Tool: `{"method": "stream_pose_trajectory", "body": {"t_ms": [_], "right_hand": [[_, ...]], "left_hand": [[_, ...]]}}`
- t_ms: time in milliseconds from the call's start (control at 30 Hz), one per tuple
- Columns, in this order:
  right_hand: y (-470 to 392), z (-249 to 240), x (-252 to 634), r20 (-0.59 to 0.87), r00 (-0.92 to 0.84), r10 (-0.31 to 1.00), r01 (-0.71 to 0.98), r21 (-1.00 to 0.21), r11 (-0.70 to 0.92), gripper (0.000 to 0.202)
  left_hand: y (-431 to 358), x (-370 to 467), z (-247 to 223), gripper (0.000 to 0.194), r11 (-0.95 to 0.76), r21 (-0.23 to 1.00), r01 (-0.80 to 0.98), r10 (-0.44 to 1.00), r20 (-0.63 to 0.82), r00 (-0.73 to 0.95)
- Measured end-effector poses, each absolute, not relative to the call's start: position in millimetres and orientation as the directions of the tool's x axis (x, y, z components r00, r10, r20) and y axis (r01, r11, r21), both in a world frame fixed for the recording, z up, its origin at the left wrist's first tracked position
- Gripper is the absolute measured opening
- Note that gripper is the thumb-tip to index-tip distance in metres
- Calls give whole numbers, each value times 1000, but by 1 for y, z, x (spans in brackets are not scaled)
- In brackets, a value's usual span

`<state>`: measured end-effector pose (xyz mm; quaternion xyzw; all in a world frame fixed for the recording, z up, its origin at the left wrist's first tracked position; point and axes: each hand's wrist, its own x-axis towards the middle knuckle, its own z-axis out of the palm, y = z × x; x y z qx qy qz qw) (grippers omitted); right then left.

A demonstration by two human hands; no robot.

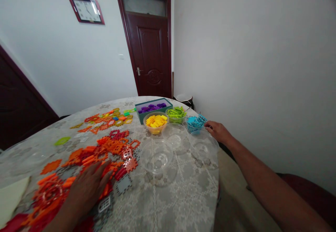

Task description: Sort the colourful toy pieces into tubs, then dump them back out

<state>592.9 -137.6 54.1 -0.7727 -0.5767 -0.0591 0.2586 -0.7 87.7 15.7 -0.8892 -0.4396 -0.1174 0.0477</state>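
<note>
My left hand [88, 186] lies with spread fingers on a pile of orange and red plastic pieces [112, 146]. At the table's right edge my right hand [216, 130] touches the side of a bowl of blue pieces [195, 121]; its fingers are bent together, and what they hold, if anything, is too small to tell. Beside that bowl are a bowl of green pieces [176, 113] and a bowl of yellow pieces [156, 121]. Purple pieces [152, 107] fill part of a green box [139, 114].
Clear empty bowls [157, 156] stand in front of the filled ones. More mixed pieces [105, 120] spread over the back left of the round table [183, 197]. A pale board [12, 197] lies at the left, and a chair [301, 190] is at the right.
</note>
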Motion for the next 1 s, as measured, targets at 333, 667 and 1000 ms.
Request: {"method": "stream_pose_trajectory", "body": {"t_ms": [333, 667, 1000], "right_hand": [[-137, 34, 624, 445, 230, 865, 954, -277, -112, 32], [-129, 22, 627, 414, 223, 882, 943, -319, -89, 33], [-136, 33, 625, 507, 180, 843, 984, -107, -146, 35]], "left_hand": [[60, 5, 21, 61, -581, 8, 814, 798, 204, 567], [73, 23, 20, 57, -570, -33, 821, 801, 199, 564], [60, 14, 17, 51, -567, -55, 822, 786, 260, 561]]}}
